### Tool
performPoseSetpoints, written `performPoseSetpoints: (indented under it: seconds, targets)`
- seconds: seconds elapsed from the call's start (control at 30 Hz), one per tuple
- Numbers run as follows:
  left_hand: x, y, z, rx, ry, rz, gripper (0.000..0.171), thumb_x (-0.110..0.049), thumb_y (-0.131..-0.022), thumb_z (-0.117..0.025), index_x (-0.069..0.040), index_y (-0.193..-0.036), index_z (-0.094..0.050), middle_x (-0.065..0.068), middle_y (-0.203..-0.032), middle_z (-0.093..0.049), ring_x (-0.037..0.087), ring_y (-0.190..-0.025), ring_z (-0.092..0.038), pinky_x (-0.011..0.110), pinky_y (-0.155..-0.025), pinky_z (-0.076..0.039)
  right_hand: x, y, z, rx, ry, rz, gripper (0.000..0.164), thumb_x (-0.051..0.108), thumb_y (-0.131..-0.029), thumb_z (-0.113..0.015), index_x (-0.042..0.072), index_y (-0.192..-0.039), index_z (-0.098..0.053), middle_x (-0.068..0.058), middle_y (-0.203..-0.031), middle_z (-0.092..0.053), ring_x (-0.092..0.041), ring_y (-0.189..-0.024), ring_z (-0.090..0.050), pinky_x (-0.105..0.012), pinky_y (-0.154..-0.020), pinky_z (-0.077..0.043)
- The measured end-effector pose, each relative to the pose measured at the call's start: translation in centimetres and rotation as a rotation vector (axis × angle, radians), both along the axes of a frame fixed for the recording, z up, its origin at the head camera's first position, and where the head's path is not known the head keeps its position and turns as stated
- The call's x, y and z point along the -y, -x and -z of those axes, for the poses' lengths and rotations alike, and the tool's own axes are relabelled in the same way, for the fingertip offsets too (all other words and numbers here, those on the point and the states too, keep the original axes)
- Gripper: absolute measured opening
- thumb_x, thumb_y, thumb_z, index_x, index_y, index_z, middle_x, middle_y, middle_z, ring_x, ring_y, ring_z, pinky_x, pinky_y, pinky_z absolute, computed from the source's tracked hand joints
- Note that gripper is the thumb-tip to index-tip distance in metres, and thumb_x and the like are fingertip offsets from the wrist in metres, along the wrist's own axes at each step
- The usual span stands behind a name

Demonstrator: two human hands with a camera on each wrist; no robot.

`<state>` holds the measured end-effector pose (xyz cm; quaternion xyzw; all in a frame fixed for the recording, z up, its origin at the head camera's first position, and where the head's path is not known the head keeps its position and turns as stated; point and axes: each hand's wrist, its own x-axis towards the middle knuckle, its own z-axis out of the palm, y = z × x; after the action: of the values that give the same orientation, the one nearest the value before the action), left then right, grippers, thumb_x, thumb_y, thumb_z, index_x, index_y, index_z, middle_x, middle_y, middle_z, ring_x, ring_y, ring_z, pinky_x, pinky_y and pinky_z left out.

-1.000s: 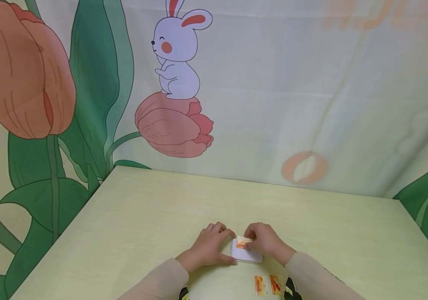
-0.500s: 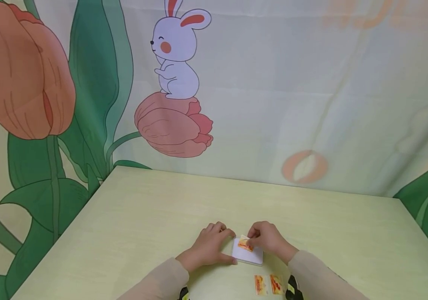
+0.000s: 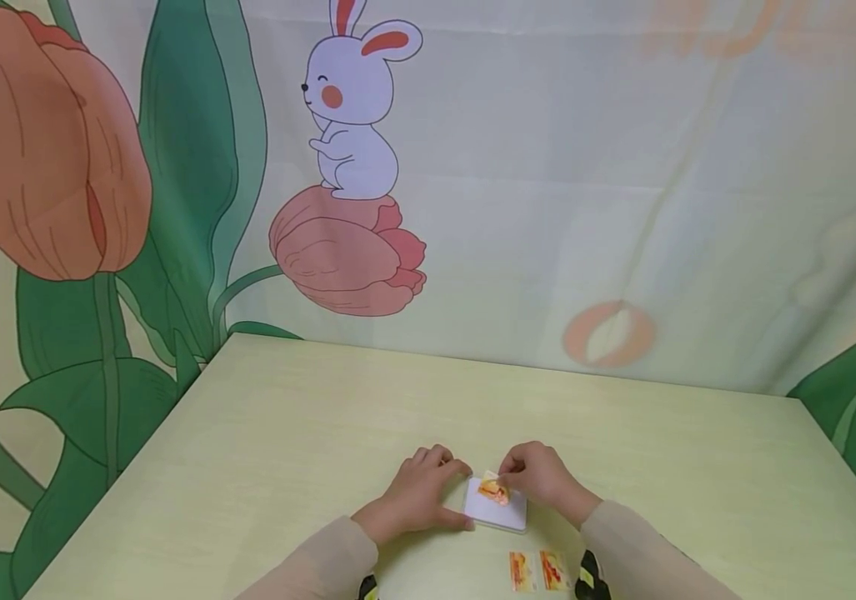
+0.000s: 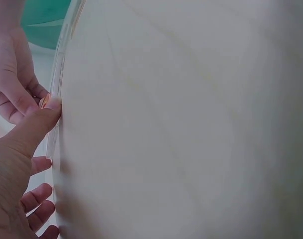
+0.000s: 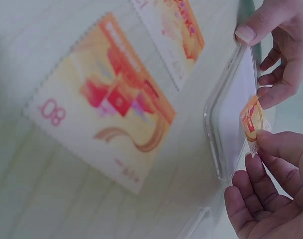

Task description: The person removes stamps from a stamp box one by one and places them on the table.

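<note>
A flat white case [image 3: 501, 517] with clear plastic edges lies on the table in front of me. My left hand [image 3: 418, 493] holds it at its left side, thumb at the near corner and index finger at the far one. In my right hand [image 3: 543, 477], thumb and fingertips pinch an orange-and-yellow postage stamp [image 5: 250, 122] by its edge. That stamp is tilted over the case's white face; from the head view I cannot tell whether it touches. Two similar stamps lie flat nearer to me, a left one [image 3: 522, 572] and a right one [image 3: 552, 570], with perforated edges.
The pale table [image 3: 307, 417] stretches back to a printed curtain [image 3: 503, 183] with a rabbit and tulips. A piece of clear plastic [image 5: 197, 225] shows at the bottom of the right wrist view. The two loose stamps lie close to my right sleeve [image 3: 638, 542].
My right hand has shifted slightly right, and the pinched stamp has turned and moved right over the case, with more of its picture showing. The left hand stays in place.
</note>
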<state>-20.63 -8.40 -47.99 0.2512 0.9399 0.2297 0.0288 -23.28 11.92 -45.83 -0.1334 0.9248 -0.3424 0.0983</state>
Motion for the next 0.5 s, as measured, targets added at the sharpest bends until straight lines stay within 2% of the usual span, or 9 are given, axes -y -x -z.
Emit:
performPoseSetpoints:
  seconds: [0.3,0.5]
  targets:
    - [-0.12,0.17,0.02,0.021,-0.005,0.001,0.060,-0.048,-0.070,-0.079,-0.020,-0.120,-0.061,0.001,-0.112,-0.048,0.017,-0.097,-0.041,0.035,-0.083,-0.037,-0.71,0.22,0.13,0.012,0.027,0.013,0.009,0.003,-0.082,-0.070,0.006,-0.074,-0.067,0.001,-0.071,-0.062,-0.012,-0.068,-0.051,-0.025,-0.062,-0.044]
    - [-0.20,0.27,0.15,0.017,0.007,0.002,0.061,-0.049,-0.070,-0.079,-0.020,-0.120,-0.061,0.002,-0.112,-0.048,0.018,-0.098,-0.042,0.035,-0.083,-0.037,-0.91,0.45,-0.55,0.054,0.045,0.022,0.009,0.003,-0.083,-0.068,0.005,-0.074,-0.068,0.000,-0.072,-0.063,-0.013,-0.066,-0.050,-0.025,-0.059,-0.042]
